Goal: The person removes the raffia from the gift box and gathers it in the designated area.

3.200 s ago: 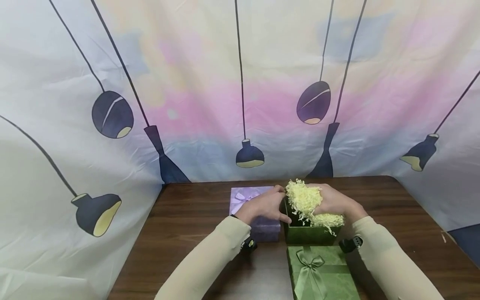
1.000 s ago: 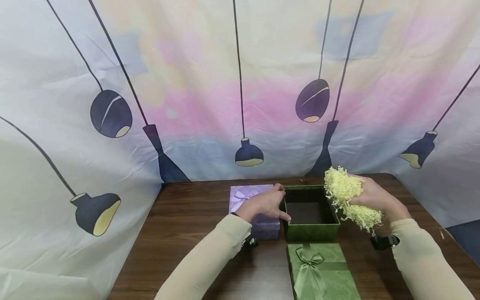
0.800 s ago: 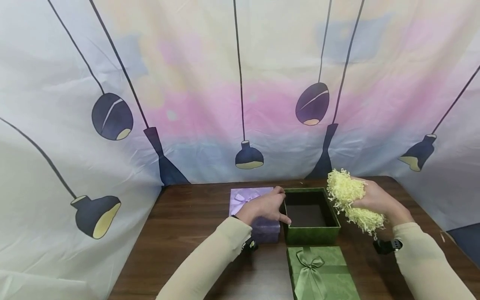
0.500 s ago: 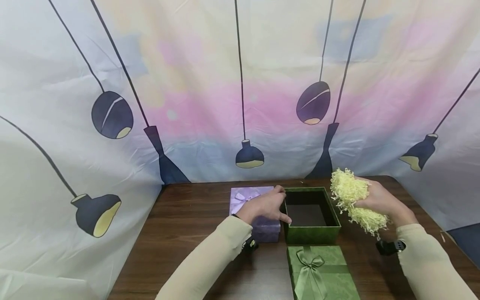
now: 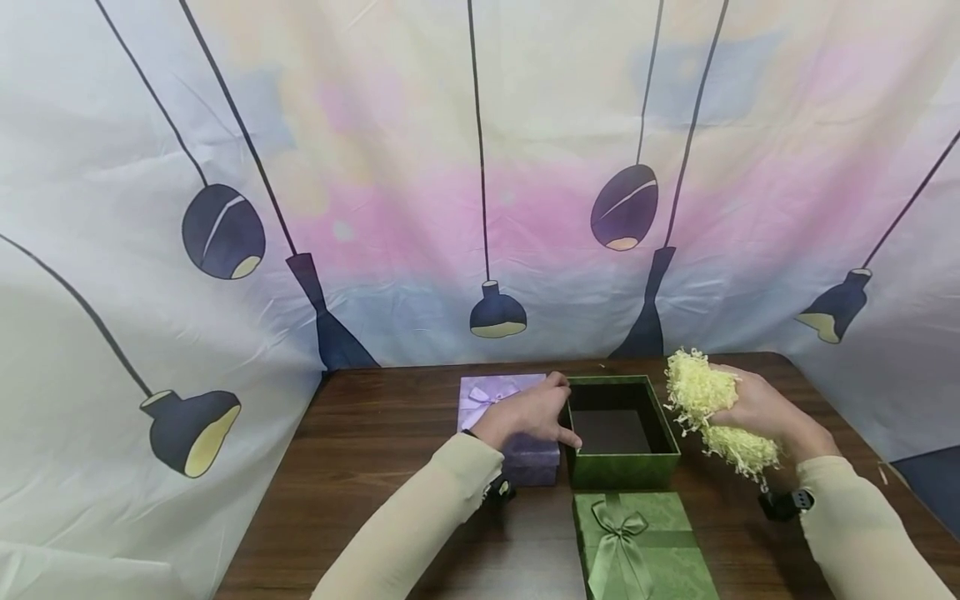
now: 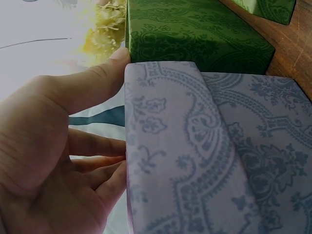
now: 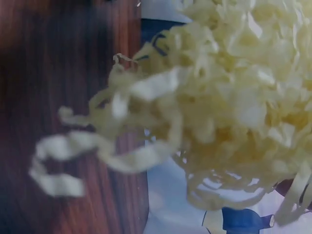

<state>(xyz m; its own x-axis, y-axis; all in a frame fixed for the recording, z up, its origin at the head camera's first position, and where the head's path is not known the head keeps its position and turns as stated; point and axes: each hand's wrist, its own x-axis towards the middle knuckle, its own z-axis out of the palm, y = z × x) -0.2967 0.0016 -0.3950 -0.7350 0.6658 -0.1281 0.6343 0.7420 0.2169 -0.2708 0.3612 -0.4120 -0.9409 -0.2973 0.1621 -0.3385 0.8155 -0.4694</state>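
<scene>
Right hand [image 5: 767, 407], right of the green box [image 5: 626, 473]: grip pinching yellow shredded paper [image 5: 699, 387], which hides its fingertips. Left hand [image 5: 527, 412], at the box's left rim: grip spread, partly covering the purple box [image 5: 531, 463].

Shredded paper [image 5: 701, 387], toward the table's far right corner, is pale yellow. Open box [image 5: 622, 473] near far edge: green, darker green scrollwork outside, dark brown within. Lid [image 5: 675, 562] is paler green, faint tonal pattern; green bow [image 5: 619, 527]. Purple box [image 5: 531, 468], also near far edge: blue-grey floral scrolls, lilac bow [image 5: 491, 393]. Table [image 5: 360, 467] is dark brown, streaked grain. Sleeves [image 5: 412, 521]: cream. Backdrop [image 5: 420, 108]: pink, cream, blue; navy lamps [image 5: 497, 310], yellow mouths.
</scene>
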